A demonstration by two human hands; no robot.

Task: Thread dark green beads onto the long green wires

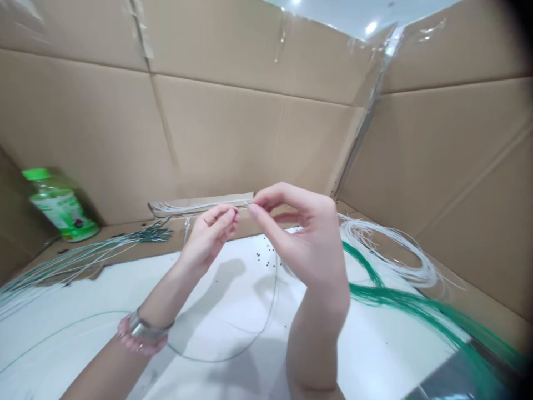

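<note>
Fingertip work above the bench point(375, 355)'s far edge. Your right hand point(308, 239) pinches a thin wire point(247, 203); your left hand point(210, 236) is pinched closed, contents unclear. Calls for steady alignment.

Cardboard walls point(250, 128) under bright ceiling lights point(371, 28).

A bottle point(62, 211) stands at the far left near the cardboard wall point(237, 139), behind a bundle of strands point(125, 240). Specks point(267, 264) lie mid-table; to their right, a coil point(425, 272) lies behind a hank point(400, 303).

The bottle point(62, 210) is green, the worktop point(195, 328) white.
</note>
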